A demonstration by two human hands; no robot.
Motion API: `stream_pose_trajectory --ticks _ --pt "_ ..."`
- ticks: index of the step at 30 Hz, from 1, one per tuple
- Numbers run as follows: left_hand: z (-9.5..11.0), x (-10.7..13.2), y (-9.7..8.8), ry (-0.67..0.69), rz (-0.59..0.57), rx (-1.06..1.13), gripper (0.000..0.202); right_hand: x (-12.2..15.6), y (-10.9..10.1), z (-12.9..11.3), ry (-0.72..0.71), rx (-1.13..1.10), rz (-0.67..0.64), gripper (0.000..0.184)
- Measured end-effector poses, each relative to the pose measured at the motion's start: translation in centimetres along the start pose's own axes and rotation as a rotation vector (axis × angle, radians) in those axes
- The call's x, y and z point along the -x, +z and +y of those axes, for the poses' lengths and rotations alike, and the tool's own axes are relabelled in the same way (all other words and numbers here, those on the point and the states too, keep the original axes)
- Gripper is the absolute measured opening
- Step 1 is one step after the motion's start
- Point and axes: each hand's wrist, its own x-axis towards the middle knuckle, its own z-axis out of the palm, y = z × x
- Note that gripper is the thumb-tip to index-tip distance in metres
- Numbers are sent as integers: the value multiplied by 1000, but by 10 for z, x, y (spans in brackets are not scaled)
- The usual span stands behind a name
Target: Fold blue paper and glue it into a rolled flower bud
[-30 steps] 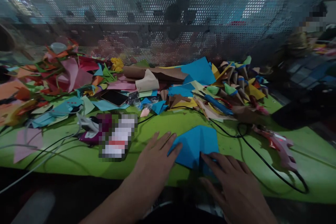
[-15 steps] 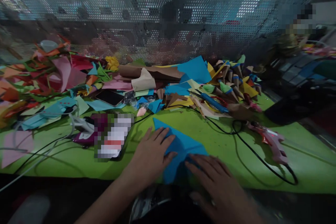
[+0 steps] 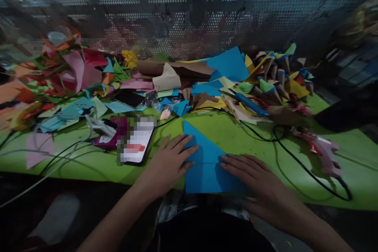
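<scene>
A blue sheet of paper (image 3: 203,153) lies flat at the front edge of the green table, its top tapering to a point and a crease line running across it. Along its left edge rests my left hand (image 3: 171,161), palm down, fingers stretched out over the paper. My right hand (image 3: 251,169) lies on the paper's right side, fingers extended and side by side, the thumb low near the table edge. Neither hand grasps anything. Part of the paper's right side is hidden under my right hand.
Left of the paper are a lit phone (image 3: 137,141) and a purple power strip (image 3: 110,136) with cables. A pink glue gun (image 3: 321,151) lies right, its black cord looping. Behind are scissors (image 3: 248,102), a dark phone (image 3: 129,98), coloured paper scraps (image 3: 82,69) and small paper cones (image 3: 271,86).
My right hand has moved right and flattened on the paper, showing more of the blue sheet. The left hand stays on the left edge. The view has shifted slightly.
</scene>
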Motion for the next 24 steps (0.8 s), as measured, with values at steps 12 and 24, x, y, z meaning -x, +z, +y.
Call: stream_pose_trajectory --ticks 12,24 --pt "6 17 -5 40 29 252 37 4 6 5 -54 18 174 47" --pt "14 27 -25 -1 -78 377 48 -19 -2 4 85 -178 248 23"
